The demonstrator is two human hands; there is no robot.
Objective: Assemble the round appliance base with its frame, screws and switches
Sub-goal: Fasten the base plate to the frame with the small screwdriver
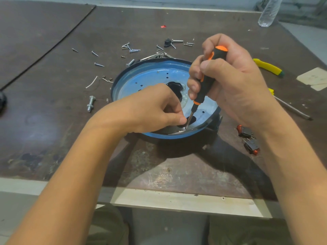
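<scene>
hands (150, 106) (235, 82) x2 | base (150, 76) x1 | scrdrvr (206, 84) x1 | switches (245, 132) (252, 147) x2 | bottle (269, 11) x1

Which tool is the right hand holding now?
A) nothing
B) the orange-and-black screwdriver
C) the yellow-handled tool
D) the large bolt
B: the right hand grips the orange-and-black screwdriver, tip down at the near rim of the blue round base; the yellow-handled tool lies apart on the table.
</scene>
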